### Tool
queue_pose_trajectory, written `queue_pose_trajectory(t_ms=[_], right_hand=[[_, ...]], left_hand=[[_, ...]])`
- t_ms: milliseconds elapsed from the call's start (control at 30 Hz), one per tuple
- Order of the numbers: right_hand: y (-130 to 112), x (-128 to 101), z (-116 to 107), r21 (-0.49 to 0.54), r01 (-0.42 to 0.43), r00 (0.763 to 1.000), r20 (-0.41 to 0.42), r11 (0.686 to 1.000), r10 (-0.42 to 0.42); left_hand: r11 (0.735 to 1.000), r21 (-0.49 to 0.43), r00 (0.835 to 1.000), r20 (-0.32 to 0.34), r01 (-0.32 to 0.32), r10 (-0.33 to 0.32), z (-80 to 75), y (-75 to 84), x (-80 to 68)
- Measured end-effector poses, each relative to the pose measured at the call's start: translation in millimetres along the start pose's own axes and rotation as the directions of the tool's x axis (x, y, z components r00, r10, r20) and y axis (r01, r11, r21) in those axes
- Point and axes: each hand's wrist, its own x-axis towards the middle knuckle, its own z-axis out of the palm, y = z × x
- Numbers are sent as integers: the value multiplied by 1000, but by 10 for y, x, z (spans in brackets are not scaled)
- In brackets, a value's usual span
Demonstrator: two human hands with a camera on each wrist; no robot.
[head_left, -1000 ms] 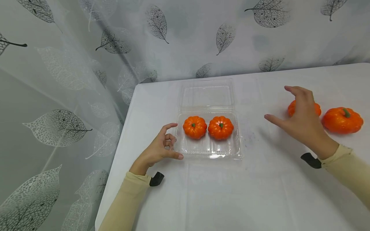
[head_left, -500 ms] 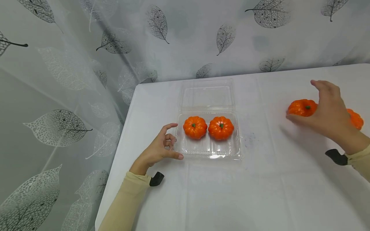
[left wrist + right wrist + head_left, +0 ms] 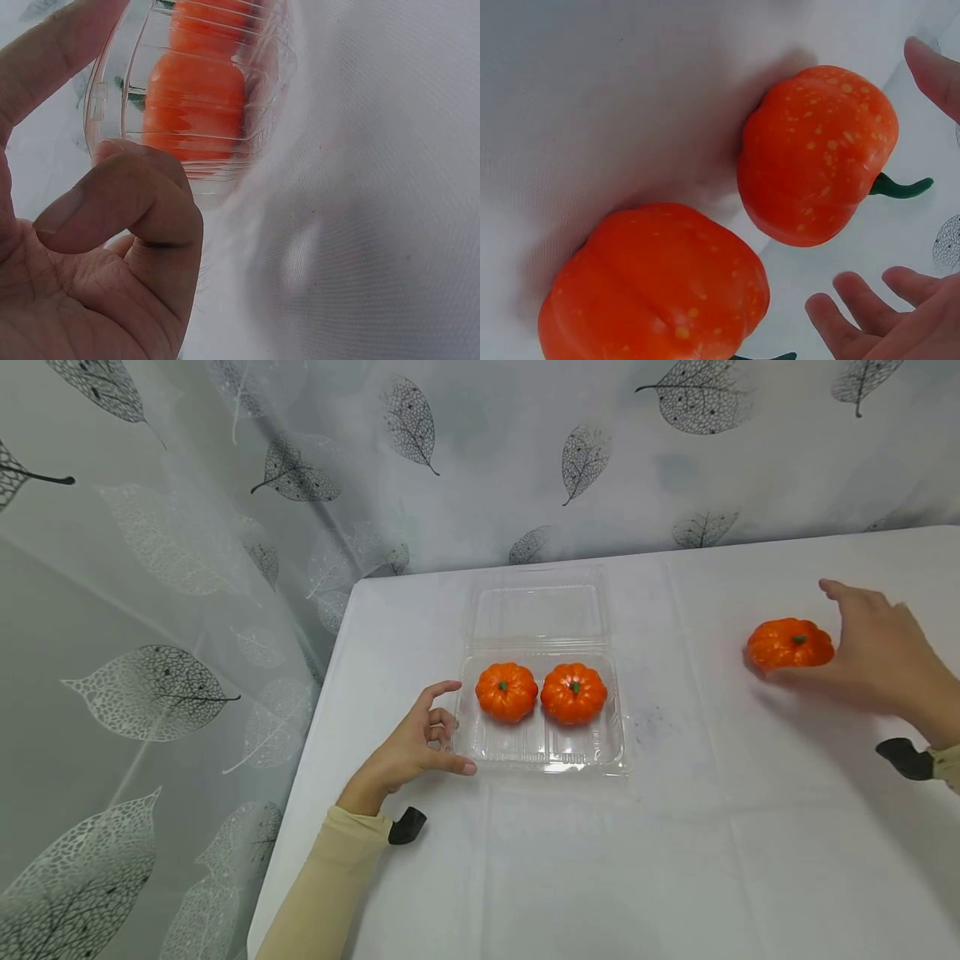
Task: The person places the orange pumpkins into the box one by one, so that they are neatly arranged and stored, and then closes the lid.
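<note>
My left hand (image 3: 408,743) rests beside a clear plastic clamshell container (image 3: 487,747). Its fingers are loosely bent, with fingertips touching the container's left side. Two small orange pumpkins, the left one (image 3: 506,692) and the right one (image 3: 573,693), sit side by side in the container's back row. On the right, my right hand (image 3: 885,652) is spread wide, holding nothing. A third pumpkin (image 3: 787,645) sits just left of it, between thumb and index finger in the head view. The right wrist view shows two pumpkins, one nearer (image 3: 656,285) and one farther (image 3: 817,154); the hand hides one in the head view.
The container's lid (image 3: 538,606) lies folded back behind it. White cloth (image 3: 600,868) covers the table. A grey leaf-patterned curtain (image 3: 487,460) hangs along the table's back and left sides.
My right hand has moved to the right, past the third pumpkin, which now shows fully. The farther-right pumpkin has become hidden behind that hand. My left hand and the container have stayed put.
</note>
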Motion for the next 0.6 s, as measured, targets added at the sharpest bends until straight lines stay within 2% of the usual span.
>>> queue_pose_trajectory(t_ms=[200, 433, 600], right_hand=[[95, 31, 27, -60, 16, 1000, 13, 998, -16], [134, 26, 76, -113, -35, 999, 24, 993, 38], [134, 16, 97, -145, -40, 999, 15, 989, 43]], left_hand=[[1000, 2, 1000, 2, -1, 1, 3, -5, 0], [1000, -3, 1000, 0, 1, -1, 0, -14, 4], [1000, 3, 1000, -2, 1, -1, -2, -16, 8]])
